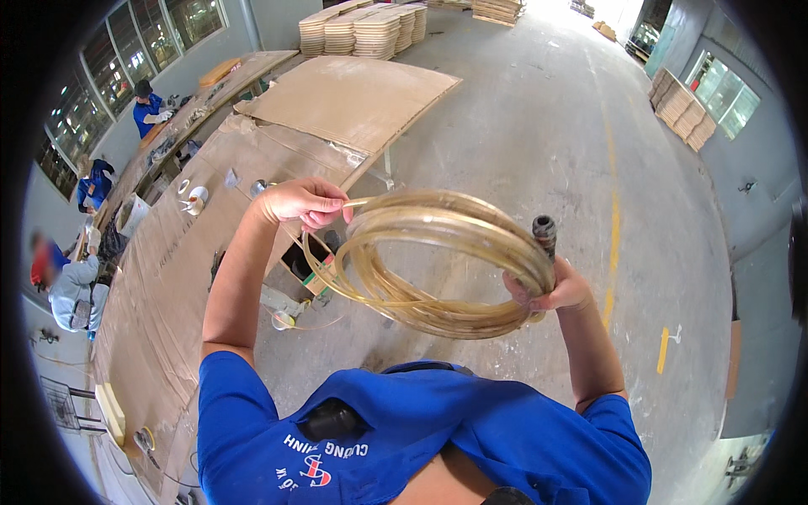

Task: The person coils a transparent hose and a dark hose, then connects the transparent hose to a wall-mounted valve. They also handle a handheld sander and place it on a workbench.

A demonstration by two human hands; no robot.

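A coil of clear, yellowish hose (454,316) hangs in the air before me, held up between both arms. My right hand (555,290) is wrapped round the bundled loops at the coil's right side. A dark ribbed hose fitting (544,231) sticks up just above that hand. At the coil's upper left, my left hand (307,202) pinches one strand of the hose between thumb and fingers. Several loops sag below and between the hands.
A long table covered with brown cardboard (202,278) runs along my left, with a white cup (196,200) on it. Under its edge stands an open box (316,273). Co-workers (147,109) work by the windows. Stacked wooden panels (362,34) stand far ahead.
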